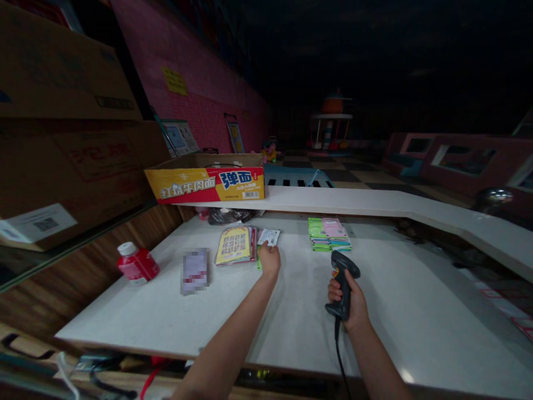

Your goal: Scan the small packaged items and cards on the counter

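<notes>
Pale counter (pixel 416 311) under dim light. Right hand (pixel 350 300) wrapped around black barcode scanner (pixel 343 278), cord trailing down. Left hand (pixel 270 258) pinching small white card (pixel 269 236) beside yellow booklets (pixel 234 244), green-and-pink card stack (pixel 328 234) well right.

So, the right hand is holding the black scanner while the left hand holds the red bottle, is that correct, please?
Not quite. In the head view the left hand holds a small white card beside the stack of yellow booklets, not the red bottle, which lies untouched at the counter's left edge. The right hand does hold the black scanner.
</notes>
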`<state>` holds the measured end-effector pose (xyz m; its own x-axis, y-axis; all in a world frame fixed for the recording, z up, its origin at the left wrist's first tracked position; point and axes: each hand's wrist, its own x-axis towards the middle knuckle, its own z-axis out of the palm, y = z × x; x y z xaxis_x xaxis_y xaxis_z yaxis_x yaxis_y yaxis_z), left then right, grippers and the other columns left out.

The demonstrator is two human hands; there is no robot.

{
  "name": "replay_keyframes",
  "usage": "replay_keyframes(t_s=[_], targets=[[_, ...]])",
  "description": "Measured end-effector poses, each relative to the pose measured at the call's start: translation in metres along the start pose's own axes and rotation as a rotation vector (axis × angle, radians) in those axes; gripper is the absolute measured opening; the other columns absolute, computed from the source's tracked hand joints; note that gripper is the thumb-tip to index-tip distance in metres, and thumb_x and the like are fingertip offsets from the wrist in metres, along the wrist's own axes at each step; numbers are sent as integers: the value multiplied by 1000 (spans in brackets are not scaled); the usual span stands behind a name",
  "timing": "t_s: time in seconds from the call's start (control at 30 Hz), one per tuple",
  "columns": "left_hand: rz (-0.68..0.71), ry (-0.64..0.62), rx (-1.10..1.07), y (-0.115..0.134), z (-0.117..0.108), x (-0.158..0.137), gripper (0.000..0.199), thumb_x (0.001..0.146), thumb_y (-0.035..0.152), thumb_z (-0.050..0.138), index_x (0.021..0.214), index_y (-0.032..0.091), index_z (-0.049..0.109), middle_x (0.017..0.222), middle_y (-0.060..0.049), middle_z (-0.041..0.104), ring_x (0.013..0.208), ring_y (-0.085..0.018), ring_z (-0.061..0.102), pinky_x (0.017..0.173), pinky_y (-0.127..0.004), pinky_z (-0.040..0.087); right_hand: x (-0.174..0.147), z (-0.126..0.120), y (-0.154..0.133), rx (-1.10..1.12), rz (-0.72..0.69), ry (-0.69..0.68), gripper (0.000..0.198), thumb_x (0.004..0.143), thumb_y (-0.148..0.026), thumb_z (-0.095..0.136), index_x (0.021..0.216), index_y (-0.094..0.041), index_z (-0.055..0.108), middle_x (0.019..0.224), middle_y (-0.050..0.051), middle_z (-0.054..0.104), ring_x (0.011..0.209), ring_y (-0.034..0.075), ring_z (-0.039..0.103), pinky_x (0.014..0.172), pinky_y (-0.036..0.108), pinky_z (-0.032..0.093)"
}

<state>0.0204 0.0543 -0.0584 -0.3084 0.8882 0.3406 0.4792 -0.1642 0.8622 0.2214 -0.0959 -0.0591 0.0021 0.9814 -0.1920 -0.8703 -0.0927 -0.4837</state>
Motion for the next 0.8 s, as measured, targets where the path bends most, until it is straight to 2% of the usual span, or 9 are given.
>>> replay_keyframes(t_s=[0.07, 0.17, 0.23, 0.33, 0.43, 0.63, 0.8], targets=[[116, -97, 213, 4, -12, -5, 33, 78, 13, 51, 108, 13, 66, 103, -15, 65, 100, -26, 62, 93, -41, 47, -1, 1, 0, 4, -1, 6, 34, 68, -40, 80, 83, -19, 59, 55, -8, 45, 41, 5, 41, 36, 14, 35], [311, -312, 512, 13, -24, -2, 33, 82, 13, 52, 112, 18, 66, 125, -17, 58, 123, -29, 49, 106, -44, 36, -2, 2, 1, 23, -5, 26, 33, 67, -39, 81, 83, -19, 59, 55, -7, 46, 41, 5, 41, 36, 14, 35], [360, -426, 633, 17, -26, 5, 35, 85, 18, 52, 118, 19, 65, 140, -17, 49, 135, -32, 37, 110, -48, 31, -2, 3, 1, 14, -12, 25, 33, 68, -39, 80, 84, -19, 59, 55, -8, 45, 41, 5, 40, 36, 14, 35], [329, -522, 722, 17, -20, 17, 38, 88, 31, 54, 123, 21, 62, 151, -16, 38, 143, -38, 24, 111, -54, 26, -2, 3, 2, -21, -23, 10, 34, 68, -41, 79, 84, -20, 58, 55, -8, 44, 41, 5, 40, 36, 14, 35], [262, -525, 747, 14, -9, 23, 45, 88, 40, 53, 128, 20, 59, 151, -19, 36, 141, -40, 28, 108, -56, 28, -2, 2, 2, -29, -23, 1, 33, 69, -41, 79, 83, -20, 58, 55, -8, 43, 42, 5, 40, 36, 14, 35], [188, -438, 807, 14, 7, 25, 58, 89, 47, 49, 137, 15, 50, 150, -26, 34, 134, -41, 37, 102, -54, 35, -2, 2, 2, 0, -14, 11, 33, 69, -40, 79, 84, -19, 58, 56, -8, 42, 42, 4, 39, 36, 13, 35], [177, -436, 852, 16, 9, 27, 58, 88, 47, 53, 137, 17, 50, 150, -25, 35, 135, -42, 35, 103, -56, 32, 0, 1, 2, -10, -25, 10, 33, 68, -40, 80, 84, -19, 59, 56, -8, 42, 42, 5, 40, 36, 14, 34]])
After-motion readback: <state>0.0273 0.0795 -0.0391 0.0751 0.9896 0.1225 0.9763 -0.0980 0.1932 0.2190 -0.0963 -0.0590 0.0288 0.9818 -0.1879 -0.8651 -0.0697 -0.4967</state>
